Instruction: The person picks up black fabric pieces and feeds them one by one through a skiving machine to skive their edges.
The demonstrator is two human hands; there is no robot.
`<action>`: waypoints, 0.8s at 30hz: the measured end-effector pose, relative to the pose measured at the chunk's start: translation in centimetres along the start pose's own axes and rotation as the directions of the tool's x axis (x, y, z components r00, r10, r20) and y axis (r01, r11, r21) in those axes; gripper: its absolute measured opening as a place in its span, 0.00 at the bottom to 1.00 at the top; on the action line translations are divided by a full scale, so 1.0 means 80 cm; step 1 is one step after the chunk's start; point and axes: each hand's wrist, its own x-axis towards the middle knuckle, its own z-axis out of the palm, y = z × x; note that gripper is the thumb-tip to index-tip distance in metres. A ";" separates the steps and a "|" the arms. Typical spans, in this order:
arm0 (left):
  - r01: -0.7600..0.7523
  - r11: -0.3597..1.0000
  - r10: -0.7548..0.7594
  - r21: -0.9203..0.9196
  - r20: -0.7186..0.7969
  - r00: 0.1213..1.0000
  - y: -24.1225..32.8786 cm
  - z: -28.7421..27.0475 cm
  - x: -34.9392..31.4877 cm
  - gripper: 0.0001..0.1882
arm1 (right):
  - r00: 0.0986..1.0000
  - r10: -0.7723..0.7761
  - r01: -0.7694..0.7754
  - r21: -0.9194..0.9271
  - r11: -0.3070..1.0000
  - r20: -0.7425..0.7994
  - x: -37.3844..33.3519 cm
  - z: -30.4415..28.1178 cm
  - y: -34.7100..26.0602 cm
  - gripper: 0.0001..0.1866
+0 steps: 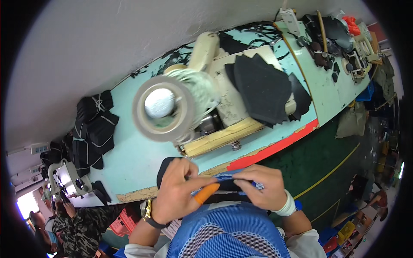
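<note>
My left hand is closed in a pinch near the table's front edge, an orange finger cover on one finger. A wristwatch with a gold-coloured band is on that wrist. My right hand is also pinched, with a white band at its wrist. Between the two hands stretches a black piece of material with a blue strip along it, in front of my blue checked apron. Another dark edge shows behind my left hand. The fingers partly hide the piece, so its full shape cannot be made out.
Ahead stands a cream sewing-type machine with a large tape roll. Black cut pieces with jagged edges lie on its bed. Tied black bundles sit at left, beyond them a person in camouflage. Scissors and scraps lie along the wall.
</note>
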 end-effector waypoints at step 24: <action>0.232 0.895 -0.163 -0.380 0.207 0.965 -0.170 0.031 0.061 0.30 | 0.848 0.511 -0.381 0.511 0.771 -0.138 0.083 0.074 0.054 0.12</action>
